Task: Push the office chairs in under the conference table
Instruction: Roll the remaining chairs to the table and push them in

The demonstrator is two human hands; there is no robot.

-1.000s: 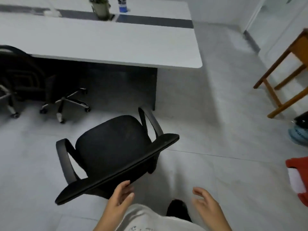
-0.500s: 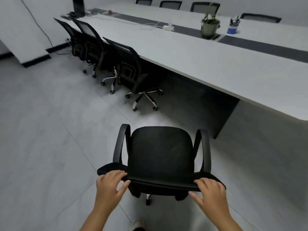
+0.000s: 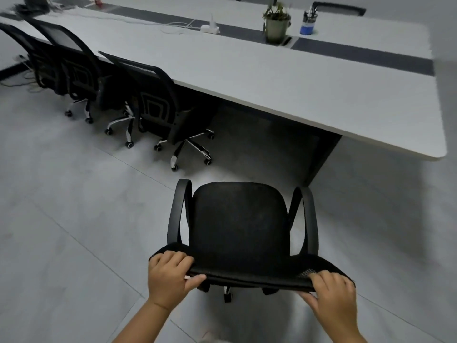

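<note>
Done: three chairs (image 3: 158,105) tucked under the desk (image 3: 284,78).
Left: last chair (image 3: 239,229), near the desk's end.
Hands: left hand (image 3: 170,278), right hand (image 3: 331,293) both clamped on its backrest.

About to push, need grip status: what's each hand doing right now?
Left hand: closed on the chair backrest top edge.
Right hand: closed on the same edge.

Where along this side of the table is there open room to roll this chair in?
Free: the gap under the conference table between the nearest tucked chair and the dark table leg panel, straight ahead of the held chair. Bare floor lies left. Crowded: the left stretch, where three chairs sit side by side.
</note>
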